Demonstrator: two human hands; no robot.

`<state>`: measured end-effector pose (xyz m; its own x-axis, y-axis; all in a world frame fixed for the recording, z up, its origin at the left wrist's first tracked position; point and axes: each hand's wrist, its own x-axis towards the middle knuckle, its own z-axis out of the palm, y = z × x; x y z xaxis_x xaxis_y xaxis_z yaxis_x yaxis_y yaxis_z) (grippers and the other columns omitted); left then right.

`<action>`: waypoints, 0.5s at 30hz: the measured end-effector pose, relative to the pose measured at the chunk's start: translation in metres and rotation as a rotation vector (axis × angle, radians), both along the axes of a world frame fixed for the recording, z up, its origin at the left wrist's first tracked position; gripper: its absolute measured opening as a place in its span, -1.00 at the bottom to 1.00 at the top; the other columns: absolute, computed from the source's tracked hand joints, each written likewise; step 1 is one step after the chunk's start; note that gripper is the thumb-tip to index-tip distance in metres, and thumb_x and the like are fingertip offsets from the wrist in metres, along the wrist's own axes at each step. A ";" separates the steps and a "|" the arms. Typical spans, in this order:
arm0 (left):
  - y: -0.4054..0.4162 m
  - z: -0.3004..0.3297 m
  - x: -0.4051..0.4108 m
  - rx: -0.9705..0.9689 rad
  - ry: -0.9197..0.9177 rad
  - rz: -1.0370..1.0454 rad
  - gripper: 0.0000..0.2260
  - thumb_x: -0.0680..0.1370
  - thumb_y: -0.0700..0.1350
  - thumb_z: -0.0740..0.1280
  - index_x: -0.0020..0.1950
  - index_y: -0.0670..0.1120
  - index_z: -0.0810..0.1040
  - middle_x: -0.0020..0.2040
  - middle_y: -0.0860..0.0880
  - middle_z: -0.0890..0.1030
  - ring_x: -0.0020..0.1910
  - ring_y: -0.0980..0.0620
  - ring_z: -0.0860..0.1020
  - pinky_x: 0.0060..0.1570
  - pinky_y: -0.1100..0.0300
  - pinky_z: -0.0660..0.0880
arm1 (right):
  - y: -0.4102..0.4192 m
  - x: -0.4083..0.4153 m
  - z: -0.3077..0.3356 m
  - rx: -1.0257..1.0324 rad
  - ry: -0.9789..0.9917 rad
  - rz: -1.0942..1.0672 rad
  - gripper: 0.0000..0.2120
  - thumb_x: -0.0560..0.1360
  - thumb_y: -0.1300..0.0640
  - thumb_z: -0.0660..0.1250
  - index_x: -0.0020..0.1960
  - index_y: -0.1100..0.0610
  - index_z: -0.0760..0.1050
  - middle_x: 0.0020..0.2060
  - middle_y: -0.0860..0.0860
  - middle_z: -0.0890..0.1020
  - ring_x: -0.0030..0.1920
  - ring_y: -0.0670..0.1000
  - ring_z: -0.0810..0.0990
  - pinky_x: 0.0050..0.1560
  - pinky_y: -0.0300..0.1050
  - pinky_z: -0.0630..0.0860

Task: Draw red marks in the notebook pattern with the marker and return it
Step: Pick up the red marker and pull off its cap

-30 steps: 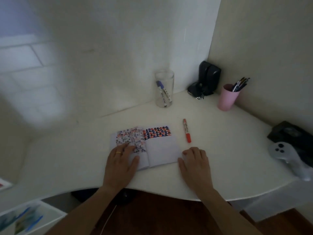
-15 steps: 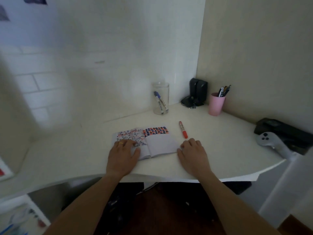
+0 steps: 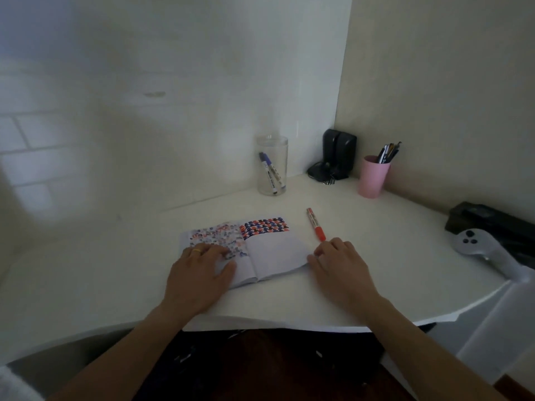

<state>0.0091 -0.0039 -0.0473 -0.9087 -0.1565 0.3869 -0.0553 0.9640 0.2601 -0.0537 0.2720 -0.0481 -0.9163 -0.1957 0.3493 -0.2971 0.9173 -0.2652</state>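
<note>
An open notebook (image 3: 269, 250) lies on the white desk (image 3: 115, 270), with a red and blue pattern across the top of its right page and fainter marks on the left page. My left hand (image 3: 199, 273) rests flat on the left page, fingers spread. A red marker (image 3: 316, 224) lies capped on the desk just right of the notebook. My right hand (image 3: 338, 264) lies palm down beside the notebook's right edge, its fingertips almost at the marker's red cap; it holds nothing.
A clear glass jar (image 3: 272, 164) with two blue markers stands at the back. A black speaker (image 3: 337, 156) and a pink cup of pens (image 3: 373, 176) sit in the corner. A grey controller (image 3: 480, 250) and a black box (image 3: 492, 224) lie at the right edge.
The camera has tilted up and pulled back slightly. Both hands stay where they were on the notebook and desk; the marker has not moved.
</note>
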 end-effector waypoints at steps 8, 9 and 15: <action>-0.025 0.049 -0.079 -0.149 0.004 -0.266 -0.70 0.54 0.16 0.23 0.04 0.06 0.69 0.10 0.00 0.68 0.09 -0.08 0.64 0.04 0.06 0.54 | -0.015 -0.075 0.037 -0.070 0.013 -0.107 -0.63 0.60 -0.14 0.17 0.23 0.09 0.49 0.15 0.09 0.61 0.10 0.17 0.60 0.03 0.05 0.52; -0.025 0.051 -0.091 -0.124 0.009 -0.320 -0.75 0.57 0.12 0.26 0.04 0.06 0.69 0.10 0.01 0.68 0.09 -0.06 0.63 0.04 0.07 0.54 | -0.017 -0.084 0.037 -0.039 -0.007 -0.117 -0.62 0.60 -0.14 0.18 0.25 0.10 0.47 0.16 0.10 0.60 0.10 0.17 0.61 0.03 0.05 0.53; -0.025 0.039 -0.139 -0.161 -0.016 -0.528 -0.81 0.63 -0.04 0.30 0.12 0.03 0.69 0.10 0.05 0.68 0.04 0.04 0.60 0.04 0.06 0.57 | -0.030 -0.119 0.023 0.118 -0.128 -0.127 -0.62 0.58 -0.05 0.22 0.33 0.10 0.40 0.15 0.10 0.57 0.08 0.16 0.60 -0.10 -0.04 0.42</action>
<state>-0.1299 -0.0292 -0.0085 -0.8537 0.3823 0.3536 0.4439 0.8893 0.1103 -0.1728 0.2425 -0.0255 -0.9718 -0.1086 0.2095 -0.1478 0.9722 -0.1816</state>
